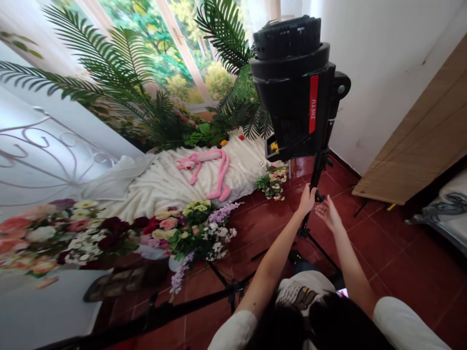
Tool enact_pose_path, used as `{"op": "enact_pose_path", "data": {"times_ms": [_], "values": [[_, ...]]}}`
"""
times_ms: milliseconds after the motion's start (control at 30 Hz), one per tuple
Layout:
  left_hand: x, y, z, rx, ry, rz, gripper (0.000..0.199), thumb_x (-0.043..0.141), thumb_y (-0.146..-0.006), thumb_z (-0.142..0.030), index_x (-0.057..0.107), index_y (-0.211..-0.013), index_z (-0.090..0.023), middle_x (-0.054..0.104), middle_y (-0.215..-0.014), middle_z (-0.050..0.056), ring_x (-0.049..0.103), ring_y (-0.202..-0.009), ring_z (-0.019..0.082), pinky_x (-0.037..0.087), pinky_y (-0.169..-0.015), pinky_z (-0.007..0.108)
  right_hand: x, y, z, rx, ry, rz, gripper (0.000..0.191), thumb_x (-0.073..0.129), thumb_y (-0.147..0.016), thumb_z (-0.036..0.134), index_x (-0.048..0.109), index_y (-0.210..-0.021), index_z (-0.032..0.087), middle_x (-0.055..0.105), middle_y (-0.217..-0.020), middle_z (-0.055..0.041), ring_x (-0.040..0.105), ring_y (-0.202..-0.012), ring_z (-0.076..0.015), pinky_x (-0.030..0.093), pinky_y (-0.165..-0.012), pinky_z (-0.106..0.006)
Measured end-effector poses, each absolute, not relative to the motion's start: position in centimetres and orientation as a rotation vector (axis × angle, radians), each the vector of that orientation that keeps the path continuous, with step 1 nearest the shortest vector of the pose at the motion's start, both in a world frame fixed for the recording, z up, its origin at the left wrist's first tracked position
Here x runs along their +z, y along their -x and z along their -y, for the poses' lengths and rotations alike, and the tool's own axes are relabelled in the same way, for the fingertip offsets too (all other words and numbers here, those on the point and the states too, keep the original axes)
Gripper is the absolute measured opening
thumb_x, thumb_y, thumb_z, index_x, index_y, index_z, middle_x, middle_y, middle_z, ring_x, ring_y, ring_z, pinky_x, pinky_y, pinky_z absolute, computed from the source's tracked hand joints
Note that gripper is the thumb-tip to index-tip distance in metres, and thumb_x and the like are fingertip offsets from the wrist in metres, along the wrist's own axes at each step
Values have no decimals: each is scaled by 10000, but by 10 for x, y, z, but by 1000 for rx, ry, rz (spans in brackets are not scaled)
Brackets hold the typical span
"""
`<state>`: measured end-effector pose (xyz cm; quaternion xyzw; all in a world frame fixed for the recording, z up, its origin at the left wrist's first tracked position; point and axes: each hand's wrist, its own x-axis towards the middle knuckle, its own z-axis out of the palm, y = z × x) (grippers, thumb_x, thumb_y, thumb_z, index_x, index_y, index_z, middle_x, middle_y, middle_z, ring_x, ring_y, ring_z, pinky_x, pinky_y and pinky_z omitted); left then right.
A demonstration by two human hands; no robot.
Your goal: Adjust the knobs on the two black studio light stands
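A large black studio light (292, 97) with a red label reading ZHEYU stands upright on a black stand (314, 177), right of centre. My left hand (307, 198) is wrapped round the stand's pole below the lamp. Just to its right, my right hand (328, 213) is held beside a small black knob (319, 196) on the pole, its fingers apart and the palm partly showing. Nothing is visible in my right hand. The stand's legs spread over the red tiles under my hands.
A pink plush toy (204, 158) lies on a white furry blanket (156, 184). Flowers (197, 231) line the left front, palm leaves (134, 63) the back. A black pole (197, 301) crosses the lower left. A wooden panel (412, 126) leans at right.
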<state>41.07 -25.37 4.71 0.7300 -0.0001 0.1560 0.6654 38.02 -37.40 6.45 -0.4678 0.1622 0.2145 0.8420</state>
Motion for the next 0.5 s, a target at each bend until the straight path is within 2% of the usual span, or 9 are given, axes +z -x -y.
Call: {"op": "enact_pose_path", "data": {"times_ms": [133, 267, 367, 500], "values": [[44, -412, 255, 387, -1670, -17, 345, 416, -965, -487, 525, -1063, -175, 628, -890, 42, 598, -758, 136, 504, -768, 280, 76, -384, 366, 609, 994, -384, 472, 426, -940, 596, 537, -705, 203, 661, -563, -32, 639, -499, -122, 485, -478, -198], [41, -412, 256, 395, -1674, -36, 338, 416, -963, -490, 529, -1051, -184, 620, -837, 24, 589, -726, 130, 498, -743, 262, 86, -387, 369, 826, 697, -378, 511, 387, -953, 598, 466, -626, 214, 535, -449, 24, 489, -370, -89, 392, -384, -187], [41, -413, 256, 407, -1656, -41, 353, 425, -956, -506, 535, -1044, -183, 620, -818, 23, 592, -716, 130, 498, -748, 260, 88, -387, 373, 897, 351, -357, 497, 384, -985, 533, 411, -594, 229, 450, -402, 65, 433, -349, -78, 390, -377, -178], [40, -413, 257, 408, -1639, -46, 373, 451, -938, -529, 543, -1044, -184, 631, -839, 25, 598, -743, 131, 497, -773, 259, 82, -390, 376, 916, 67, -340, 416, 431, -1002, 397, 439, -624, 223, 487, -423, 81, 471, -380, -56, 409, -388, -134]]}}
